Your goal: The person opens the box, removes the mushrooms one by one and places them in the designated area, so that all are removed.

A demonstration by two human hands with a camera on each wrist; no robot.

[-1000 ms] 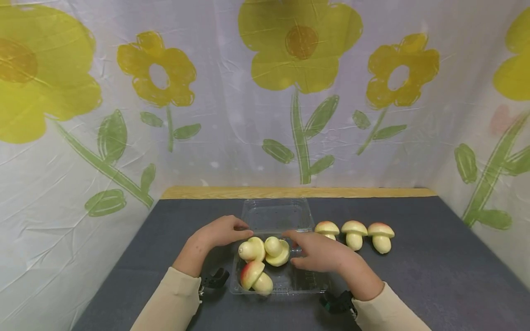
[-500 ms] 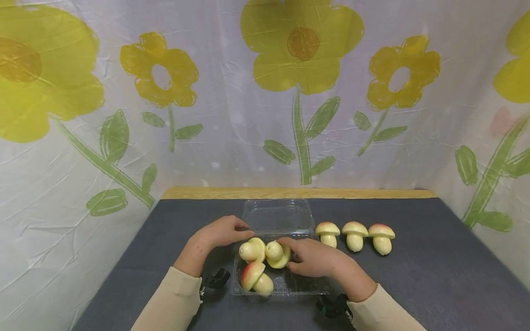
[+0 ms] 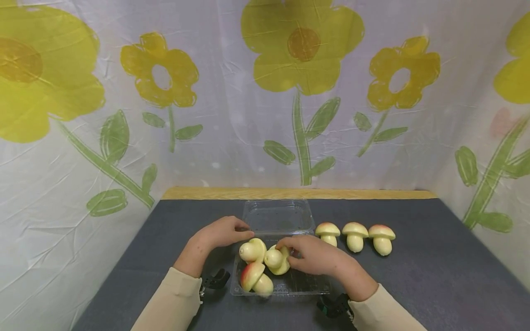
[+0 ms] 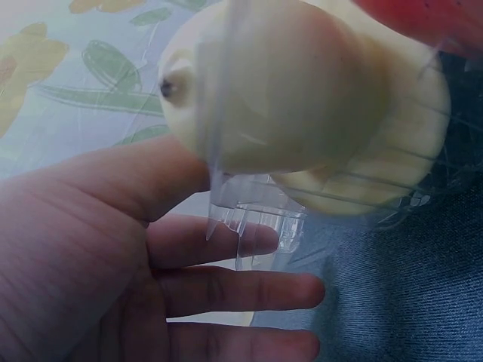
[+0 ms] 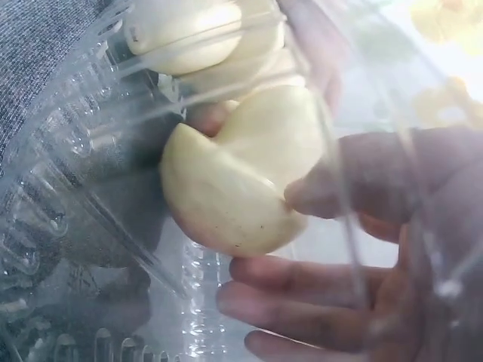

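A clear plastic clamshell box [image 3: 302, 293] lies with its lid laid back. Inside are three pale yellow toy mushrooms with reddish caps. My right hand [image 3: 316, 255] pinches the cap of the right-hand mushroom [image 3: 279, 263]; in the right wrist view the thumb touches this mushroom [image 5: 226, 188] on one side, with the fingers below. Left of it lies a second mushroom [image 3: 251, 252], stem to the left. The front mushroom [image 3: 256, 279] shows its red cap. My left hand [image 3: 225, 230] rests at the box's back left corner, fingers extended in the left wrist view.
Three more mushrooms stand in a row right of the box: a near one [image 3: 328, 233], a middle one [image 3: 354, 236] and a far right one [image 3: 382, 239]. The open lid [image 3: 277, 217] lies behind the box on the dark tablecloth [image 3: 414, 285]. A flowered curtain [image 3: 232, 115] surrounds the table.
My right hand has moved left onto the right-hand mushroom and taken hold of it. That mushroom has shifted slightly toward the front and turned. My left hand has stayed in place.
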